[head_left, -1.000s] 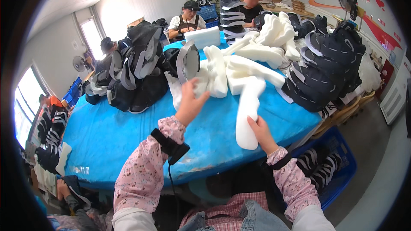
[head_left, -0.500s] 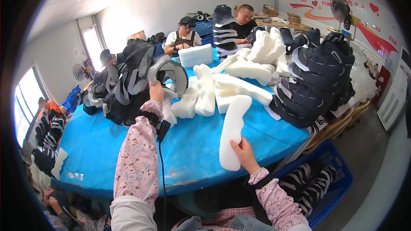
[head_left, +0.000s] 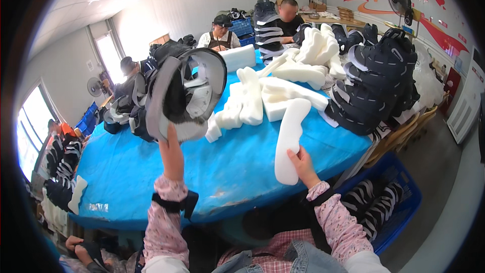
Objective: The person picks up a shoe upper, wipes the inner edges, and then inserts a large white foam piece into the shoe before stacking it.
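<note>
A black curved padded piece (head_left: 214,73) with grey edges and a hollow middle is raised over the left part of the table, and I cannot make out its exact kind. My left hand (head_left: 172,152) is closed on its lower rim, with most of the fingers hidden behind it. Between the thumb and fingers of my right hand (head_left: 303,165) is a long white foam pad (head_left: 290,144) with one wavy edge, held upright over the table's near right. More white foam pads (head_left: 249,96) lie heaped just beyond, in the middle.
Blue sheeting covers the table (head_left: 121,182). A tall stack of black padded pieces (head_left: 376,91) stands at the right, another stack (head_left: 268,30) at the back. Below the right edge is a blue crate (head_left: 399,212) of striped pieces. Two people (head_left: 221,33) sit across the table.
My left hand has lifted the black padded piece off the pile and brought it nearer. My right hand, still holding the foam pad, has shifted slightly right and up in the picture.
</note>
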{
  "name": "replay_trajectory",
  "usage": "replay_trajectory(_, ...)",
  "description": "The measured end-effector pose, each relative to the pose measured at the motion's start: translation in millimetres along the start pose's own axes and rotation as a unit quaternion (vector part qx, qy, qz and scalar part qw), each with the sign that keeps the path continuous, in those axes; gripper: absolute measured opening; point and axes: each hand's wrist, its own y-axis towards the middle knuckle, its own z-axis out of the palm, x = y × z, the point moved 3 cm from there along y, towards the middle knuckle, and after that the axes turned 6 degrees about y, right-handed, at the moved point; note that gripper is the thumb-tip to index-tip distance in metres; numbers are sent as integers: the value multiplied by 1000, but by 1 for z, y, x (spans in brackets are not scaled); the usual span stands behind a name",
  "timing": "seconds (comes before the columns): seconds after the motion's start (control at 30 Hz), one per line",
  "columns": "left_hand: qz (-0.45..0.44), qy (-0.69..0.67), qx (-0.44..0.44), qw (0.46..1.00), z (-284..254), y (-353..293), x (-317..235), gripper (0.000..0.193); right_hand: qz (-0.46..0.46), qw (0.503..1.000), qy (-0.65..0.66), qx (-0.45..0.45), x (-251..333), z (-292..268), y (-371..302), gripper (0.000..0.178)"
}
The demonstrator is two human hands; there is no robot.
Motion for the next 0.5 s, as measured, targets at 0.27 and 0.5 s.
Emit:
replay_trajectory(0.27,264,458,221,820,6,-108,-69,59,-71,992,40,-98,70,28,-49,35)
replay_trajectory(0.5,81,151,476,863,58,-192,-79,88,-38,998,-2,-57,91,34,-92,33)
